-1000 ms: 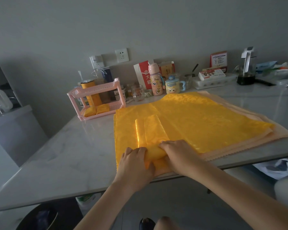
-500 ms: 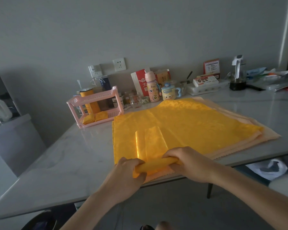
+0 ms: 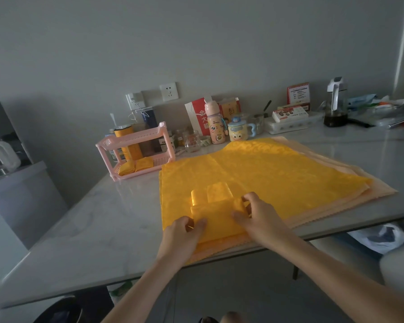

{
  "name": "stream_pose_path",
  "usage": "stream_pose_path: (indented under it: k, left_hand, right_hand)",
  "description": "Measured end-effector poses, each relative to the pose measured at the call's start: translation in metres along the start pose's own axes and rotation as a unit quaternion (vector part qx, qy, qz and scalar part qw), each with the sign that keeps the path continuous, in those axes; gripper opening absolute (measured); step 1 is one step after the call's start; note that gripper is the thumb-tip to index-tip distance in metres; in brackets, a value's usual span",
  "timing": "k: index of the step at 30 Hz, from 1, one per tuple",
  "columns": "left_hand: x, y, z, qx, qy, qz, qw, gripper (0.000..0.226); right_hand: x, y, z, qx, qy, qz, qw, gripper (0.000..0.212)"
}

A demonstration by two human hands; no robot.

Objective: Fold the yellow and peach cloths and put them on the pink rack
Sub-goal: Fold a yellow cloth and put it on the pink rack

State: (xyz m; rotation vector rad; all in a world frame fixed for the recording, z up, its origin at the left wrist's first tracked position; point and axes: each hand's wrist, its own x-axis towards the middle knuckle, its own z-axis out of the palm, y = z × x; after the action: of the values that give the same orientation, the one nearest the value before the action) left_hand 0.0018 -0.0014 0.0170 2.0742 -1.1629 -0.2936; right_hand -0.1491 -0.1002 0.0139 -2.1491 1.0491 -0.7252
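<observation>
- The small, part-folded yellow patterned cloth [image 3: 217, 214] is lying on the stack of flat yellow cloths [image 3: 278, 173], near the front edge of the grey marble surface [image 3: 91, 229].
- The left hand [image 3: 182, 236] is pinching its left edge, and the right hand [image 3: 259, 215] its right.
- It is looking thin, limp and probably slippery, so pinching at the folded corners should be keeping the layers together.
- The pink plastic 2-tier rack [image 3: 135, 138] is standing well apart.
</observation>
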Motion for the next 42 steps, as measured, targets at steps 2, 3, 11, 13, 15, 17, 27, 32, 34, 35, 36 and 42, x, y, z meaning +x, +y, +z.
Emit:
stream_pose_path:
  k: [2,3,11,13,15,17,27,32,34,35,36,42]
  left_hand:
    - [0.002,0.004,0.006,0.039,0.019,-0.013,0.999,0.039]
    - [0.002,0.006,0.009,0.066,0.033,-0.017,0.997,0.037]
    - [0.007,0.009,0.015,0.169,0.016,0.015,0.985,0.050]
    - [0.018,0.016,0.013,0.128,-0.025,-0.035,0.991,0.043]
    - [0.036,0.022,0.012,0.078,-0.023,-0.100,0.992,0.023]
    - [0.055,0.022,0.011,0.073,-0.022,-0.144,0.987,0.031]
    - [0.090,0.026,0.025,-0.011,-0.029,-0.155,0.987,0.029]
    - [0.090,0.010,0.025,-0.003,0.012,-0.115,0.993,0.016]
    - [0.089,0.005,0.024,0.013,0.007,-0.085,0.996,0.015]
    - [0.090,0.003,0.024,0.024,0.004,-0.085,0.996,0.017]
    - [0.091,0.004,0.025,0.037,0.000,-0.096,0.995,0.019]
    - [0.092,0.016,0.025,0.167,0.037,-0.053,0.984,0.053]
  right_hand:
    - [0.001,-0.001,0.007,-0.052,0.027,0.007,0.998,0.046]
    - [0.001,-0.001,0.009,-0.076,0.038,0.006,0.996,0.046]
    - [0.005,0.001,0.025,-0.260,0.163,-0.153,0.939,0.050]
    - [0.007,0.004,0.027,-0.291,0.163,-0.234,0.913,0.045]
    - [0.006,0.005,0.027,-0.292,0.141,-0.293,0.899,0.040]
    - [0.004,0.004,0.027,-0.264,0.117,-0.306,0.907,0.046]
    - [0.006,0.005,0.031,-0.246,0.050,-0.336,0.908,0.035]
    - [0.006,0.005,0.033,-0.303,0.069,-0.378,0.872,0.016]
    - [0.008,0.010,0.036,-0.285,0.039,-0.365,0.885,0.031]
    - [0.010,0.011,0.036,-0.276,0.027,-0.360,0.891,0.036]
    - [0.010,0.011,0.033,-0.271,0.010,-0.351,0.896,0.038]
    - [0.007,0.015,0.026,-0.204,-0.071,-0.334,0.917,0.051]
